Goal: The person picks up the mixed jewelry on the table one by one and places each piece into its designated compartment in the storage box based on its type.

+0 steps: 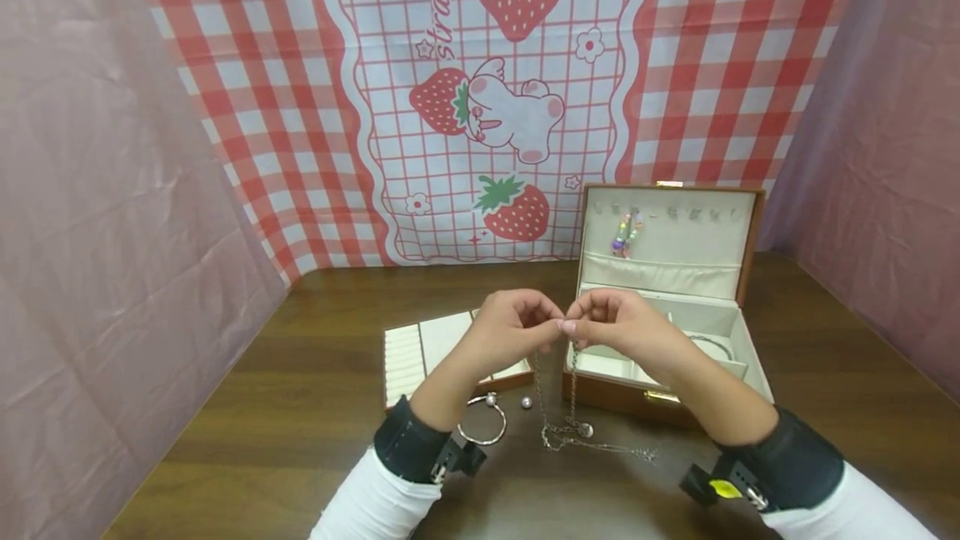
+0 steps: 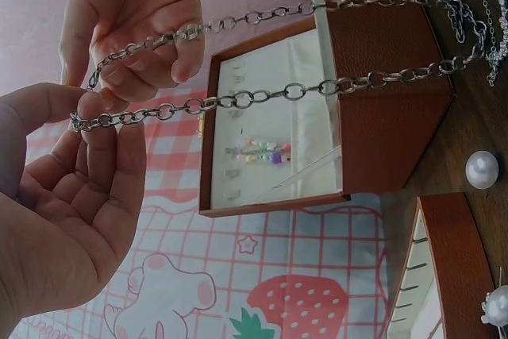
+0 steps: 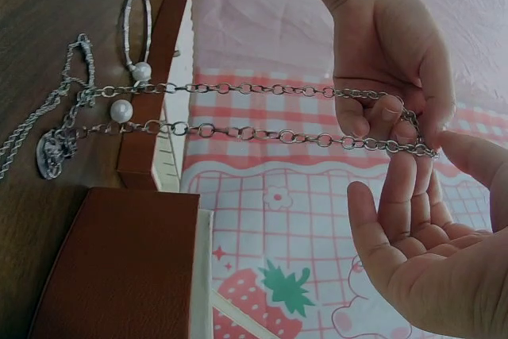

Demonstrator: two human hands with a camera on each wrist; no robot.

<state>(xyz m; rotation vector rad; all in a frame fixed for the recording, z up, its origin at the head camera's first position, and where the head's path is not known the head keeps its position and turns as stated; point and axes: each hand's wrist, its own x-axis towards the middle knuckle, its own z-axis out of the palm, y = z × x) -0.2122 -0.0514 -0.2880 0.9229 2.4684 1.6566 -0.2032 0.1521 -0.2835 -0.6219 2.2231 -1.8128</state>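
Above the table, my left hand (image 1: 504, 336) and right hand (image 1: 633, 330) meet fingertip to fingertip. Each one pinches an end of a silver chain necklace (image 2: 246, 99) between thumb and forefinger. Its two strands hang down side by side, and the lower part rests on the table. A round silver pendant (image 1: 586, 430) lies there with it. Beside the pendant, a finer silver chain (image 1: 615, 447) stretches to the right; whether the two are tangled I cannot tell. The fingertips hide any clasp.
An open brown jewelry box (image 1: 671, 273) stands at right, with beaded jewelry (image 1: 622, 236) hanging in its lid and a bangle (image 1: 716, 346) inside. A ring tray (image 1: 402, 365) lies left. Near my left wrist are a silver bracelet (image 1: 483, 443) with a pearl and another pearl piece (image 1: 527, 402).
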